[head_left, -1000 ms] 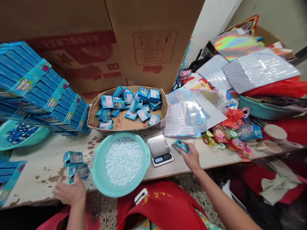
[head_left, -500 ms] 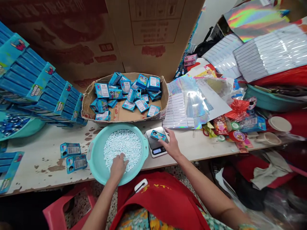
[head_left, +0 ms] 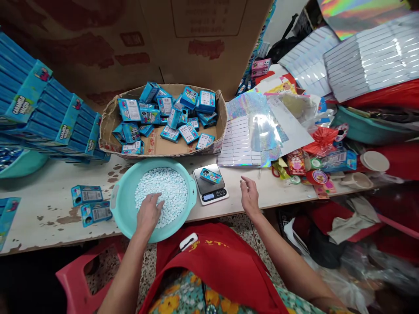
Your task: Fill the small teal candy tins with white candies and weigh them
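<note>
A round turquoise basin (head_left: 118, 218) holds many small white candies (head_left: 170, 187), pale bluish in this light. Over the candies at the basin's left side is my left hand (head_left: 149, 213), its fingers apart and loosely bent; nothing shows in them. A small digital scale (head_left: 214, 195) stands right of the basin, its display lit. On its metal plate lies one small blue printed box (head_left: 210, 175). My right hand (head_left: 249, 195) is off to the right of the scale, touching neither it nor the box, with loosely bent fingers and nothing held.
Behind the basin, a cut-down carton (head_left: 163, 153) holds several blue boxes. Two blue boxes (head_left: 91, 203) lie left of the basin. Stacked blue display packs (head_left: 52, 109) rise at the far left. Shiny sticker sheets (head_left: 252, 131) and mixed packets lie to the right.
My right hand has drawn away from the box on the scale, to the right. My left hand has lifted slightly and sits further left in the basin. The view has shifted a little.
</note>
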